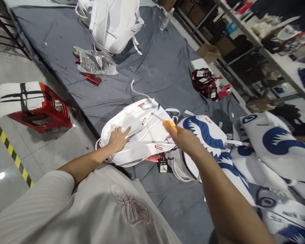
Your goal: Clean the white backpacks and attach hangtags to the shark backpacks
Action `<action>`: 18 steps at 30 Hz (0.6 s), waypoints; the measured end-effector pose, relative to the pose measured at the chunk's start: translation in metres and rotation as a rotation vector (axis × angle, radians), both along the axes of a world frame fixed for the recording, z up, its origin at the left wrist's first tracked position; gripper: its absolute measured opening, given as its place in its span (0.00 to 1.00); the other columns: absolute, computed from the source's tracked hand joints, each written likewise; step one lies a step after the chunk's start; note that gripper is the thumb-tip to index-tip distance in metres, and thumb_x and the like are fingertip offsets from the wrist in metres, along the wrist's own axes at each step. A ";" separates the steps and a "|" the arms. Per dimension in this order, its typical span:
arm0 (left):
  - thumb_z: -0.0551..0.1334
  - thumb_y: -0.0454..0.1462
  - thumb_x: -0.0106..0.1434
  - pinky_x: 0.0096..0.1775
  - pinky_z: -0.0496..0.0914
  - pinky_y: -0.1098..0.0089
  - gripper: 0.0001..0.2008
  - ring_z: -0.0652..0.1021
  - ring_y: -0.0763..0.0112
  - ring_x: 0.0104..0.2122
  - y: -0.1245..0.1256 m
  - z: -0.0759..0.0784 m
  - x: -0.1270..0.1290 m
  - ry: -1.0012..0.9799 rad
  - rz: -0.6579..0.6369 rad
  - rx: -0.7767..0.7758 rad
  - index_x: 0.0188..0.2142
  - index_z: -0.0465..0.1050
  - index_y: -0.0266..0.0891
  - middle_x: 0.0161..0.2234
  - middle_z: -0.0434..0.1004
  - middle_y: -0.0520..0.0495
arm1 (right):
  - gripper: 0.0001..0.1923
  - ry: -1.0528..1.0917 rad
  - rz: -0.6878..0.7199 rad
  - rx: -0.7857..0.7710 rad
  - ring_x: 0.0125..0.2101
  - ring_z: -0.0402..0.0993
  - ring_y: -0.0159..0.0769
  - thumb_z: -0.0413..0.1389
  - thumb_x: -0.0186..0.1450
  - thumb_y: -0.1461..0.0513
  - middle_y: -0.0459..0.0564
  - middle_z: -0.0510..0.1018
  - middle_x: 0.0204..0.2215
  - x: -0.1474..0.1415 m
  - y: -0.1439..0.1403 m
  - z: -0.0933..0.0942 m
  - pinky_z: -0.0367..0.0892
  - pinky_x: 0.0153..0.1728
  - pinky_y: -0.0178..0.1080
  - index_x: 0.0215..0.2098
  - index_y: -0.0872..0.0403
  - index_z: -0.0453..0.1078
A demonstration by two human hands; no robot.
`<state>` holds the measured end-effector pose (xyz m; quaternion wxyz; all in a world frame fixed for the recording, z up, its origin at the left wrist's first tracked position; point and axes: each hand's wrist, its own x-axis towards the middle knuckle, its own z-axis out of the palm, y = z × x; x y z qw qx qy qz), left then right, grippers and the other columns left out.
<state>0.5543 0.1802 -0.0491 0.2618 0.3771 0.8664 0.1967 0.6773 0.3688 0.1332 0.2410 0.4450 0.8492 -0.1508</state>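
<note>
While the white backpack lies flat on the grey-cloth surface, strap side up, my left hand rests on it with fingers spread flat, gripping nothing. My right hand hovers just above its right edge, closed around an orange-handled tool whose thin tip points at the panel near a small red tag. To do this well, I judge the left palm should hold the fabric taut and steady so the tip meets only what it is aimed at, with the strokes short. Just beside the pack lie blue-and-white shark-print bags; farther up are another white backpack and a clear plastic bag, and a red stool stands on the floor.
</note>
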 end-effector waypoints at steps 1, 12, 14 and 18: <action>0.56 0.48 0.69 0.54 0.64 0.48 0.30 0.65 0.44 0.56 0.003 -0.001 0.000 0.021 -0.006 -0.005 0.69 0.52 0.57 0.54 0.62 0.35 | 0.31 -0.042 0.016 -0.045 0.27 0.72 0.36 0.43 0.70 0.41 0.55 0.78 0.32 0.004 0.002 0.003 0.62 0.31 0.36 0.44 0.56 0.73; 0.63 0.46 0.64 0.64 0.46 0.42 0.37 0.51 0.39 0.67 0.027 0.018 0.031 0.067 -0.162 0.291 0.69 0.54 0.41 0.69 0.47 0.31 | 0.37 -0.246 -0.143 -0.102 0.23 0.73 0.41 0.37 0.71 0.39 0.52 0.74 0.21 0.061 0.011 0.017 0.64 0.34 0.41 0.45 0.59 0.72; 0.68 0.42 0.59 0.65 0.43 0.43 0.39 0.52 0.41 0.67 0.013 0.018 0.054 -0.174 -0.248 0.326 0.67 0.58 0.43 0.70 0.49 0.34 | 0.35 -0.262 -0.190 -0.021 0.23 0.73 0.41 0.36 0.71 0.39 0.52 0.74 0.20 0.078 0.005 0.020 0.63 0.33 0.41 0.45 0.58 0.71; 0.66 0.37 0.58 0.64 0.51 0.45 0.31 0.60 0.41 0.64 0.003 0.006 0.068 -0.543 -0.083 0.269 0.61 0.67 0.38 0.62 0.63 0.31 | 0.27 -0.160 -0.230 -0.182 0.23 0.73 0.40 0.39 0.73 0.45 0.49 0.74 0.17 0.126 -0.009 0.023 0.62 0.31 0.38 0.40 0.55 0.71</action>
